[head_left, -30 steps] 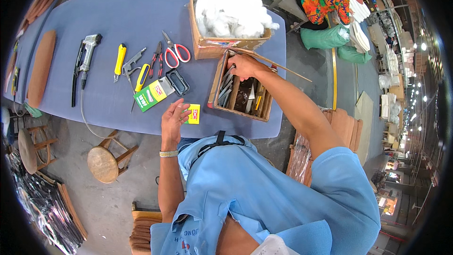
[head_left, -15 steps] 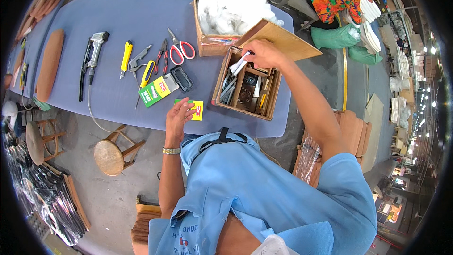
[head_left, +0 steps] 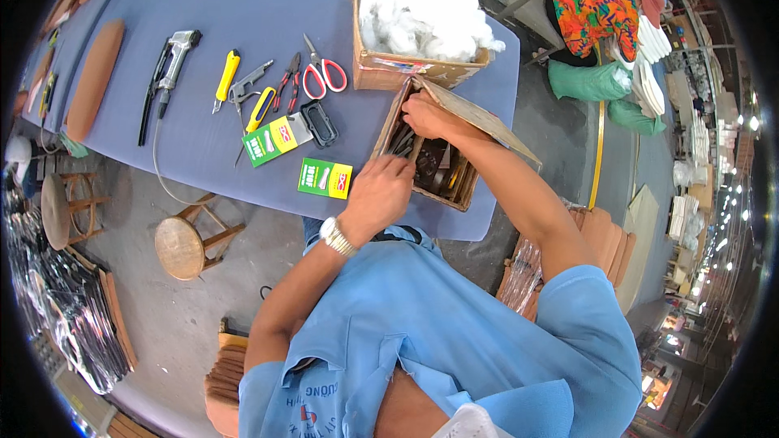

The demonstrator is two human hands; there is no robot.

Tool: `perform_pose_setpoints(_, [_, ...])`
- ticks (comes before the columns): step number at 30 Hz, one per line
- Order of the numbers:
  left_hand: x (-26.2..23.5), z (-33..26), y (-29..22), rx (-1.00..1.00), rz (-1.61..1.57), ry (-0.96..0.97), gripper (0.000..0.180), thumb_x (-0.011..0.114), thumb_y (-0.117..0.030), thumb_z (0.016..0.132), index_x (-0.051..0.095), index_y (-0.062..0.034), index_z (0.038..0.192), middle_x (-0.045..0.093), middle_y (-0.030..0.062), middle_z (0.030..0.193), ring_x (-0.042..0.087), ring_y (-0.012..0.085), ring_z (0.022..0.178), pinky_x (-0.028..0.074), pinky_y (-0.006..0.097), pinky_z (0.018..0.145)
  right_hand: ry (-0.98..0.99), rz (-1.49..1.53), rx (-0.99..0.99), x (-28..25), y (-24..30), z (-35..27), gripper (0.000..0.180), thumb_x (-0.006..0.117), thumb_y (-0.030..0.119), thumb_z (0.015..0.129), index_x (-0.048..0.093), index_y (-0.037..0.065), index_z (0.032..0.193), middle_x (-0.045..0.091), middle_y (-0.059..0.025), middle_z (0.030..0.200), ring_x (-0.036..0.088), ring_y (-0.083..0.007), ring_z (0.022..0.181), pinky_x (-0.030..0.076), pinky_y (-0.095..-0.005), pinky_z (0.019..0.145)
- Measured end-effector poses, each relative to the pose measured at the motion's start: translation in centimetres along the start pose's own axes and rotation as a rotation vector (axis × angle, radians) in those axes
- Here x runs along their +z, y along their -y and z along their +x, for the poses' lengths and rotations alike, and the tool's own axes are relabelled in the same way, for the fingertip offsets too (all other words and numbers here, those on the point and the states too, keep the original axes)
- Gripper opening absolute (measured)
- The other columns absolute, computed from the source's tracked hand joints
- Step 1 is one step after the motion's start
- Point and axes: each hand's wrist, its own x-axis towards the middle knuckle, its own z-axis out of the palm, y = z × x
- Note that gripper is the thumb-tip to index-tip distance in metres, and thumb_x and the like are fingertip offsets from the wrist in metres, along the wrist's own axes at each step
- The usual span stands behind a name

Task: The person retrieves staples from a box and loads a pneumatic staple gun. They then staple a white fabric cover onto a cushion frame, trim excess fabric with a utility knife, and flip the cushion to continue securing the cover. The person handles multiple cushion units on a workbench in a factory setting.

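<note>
A lidded wooden box (head_left: pixel 449 202) stands near the table's front right edge, its compartments filled with small tools and metal parts. My right hand (head_left: pixel 432 117) reaches into the far left part of the box. Its fingers are bent together, and whatever they hold is hidden. At the near left rim is my left hand (head_left: pixel 380 191), fingertips over the edge and slightly blurred. The lid (head_left: pixel 479 113) leans over the right arm. Two green and yellow packets, one near (head_left: pixel 324 178) and one farther back (head_left: pixel 271 141), lie left of the box, beside a small black tray (head_left: pixel 319 123).
Red-handled scissors (head_left: pixel 325 77), pliers (head_left: pixel 287 81), yellow cutters (head_left: pixel 228 77), a metal blow gun (head_left: pixel 247 85) and an air stapler (head_left: pixel 176 61) lie on the blue table (head_left: pixel 268 16). Behind the box stands a carton of white stuffing (head_left: pixel 422 12). A person (head_left: pixel 595 16) works beyond; a stool (head_left: pixel 180 248) stands nearby.
My left hand has moved right, from the near packet to the box rim. My right hand has lowered into the box; the white piece it held no longer shows. The lid tilts farther down.
</note>
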Motion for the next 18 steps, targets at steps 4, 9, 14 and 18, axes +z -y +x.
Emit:
perform_pose_setpoints(4, [3.3,1.5,2.1,0.139,0.404,0.356,0.024,0.056,-0.020,0.089,0.074,-0.0051,0.082,0.074,0.0136,0.088,0.066,0.0272,0.092,0.043,0.043,0.101,0.044,0.086,0.016,0.9,-0.5,0.0,0.015,0.065,0.010,0.087,0.073,0.001,0.097,0.072,-0.0186,0.105,0.066,-0.0381,0.109,0.052,-0.0483,0.093])
perform_pose_setpoints(9, [4.5,3.3,3.1,0.146,0.453,0.703,0.026,0.056,-0.022,0.090,0.077,-0.0086,0.082,0.075,0.0076,0.087,0.064,0.0250,0.102,0.039,0.040,0.100,0.180,-0.197,-0.064,1.5,-0.6,1.8,0.017,0.068,0.009,0.081,0.077,0.003,0.093,0.075,-0.0166,0.104,0.070,-0.0350,0.107,0.054,-0.0467,0.090])
perform_pose_setpoints(14, [7.3,2.8,4.1,0.183,0.796,0.556,0.030,0.052,-0.024,0.096,0.076,-0.0061,0.100,0.072,0.0099,0.114,0.059,0.0277,0.112,0.038,0.048,0.105,0.313,-0.475,-0.200,1.1,1.0,4.0,0.021,0.069,0.009,0.075,0.081,0.007,0.093,0.077,-0.0141,0.103,0.073,-0.0320,0.105,0.056,-0.0455,0.087])
perform_pose_setpoints(18, [4.0,3.4,2.0,0.006,0.394,0.524,0.032,0.054,-0.020,0.096,0.071,-0.0022,0.117,0.068,0.0136,0.121,0.057,0.0286,0.121,0.038,0.052,0.107,0.272,-0.389,-0.181,9.3,-4.7,7.5,0.022,0.069,0.014,0.074,0.082,0.011,0.091,0.077,-0.0138,0.100,0.073,-0.0328,0.103,0.055,-0.0470,0.090])
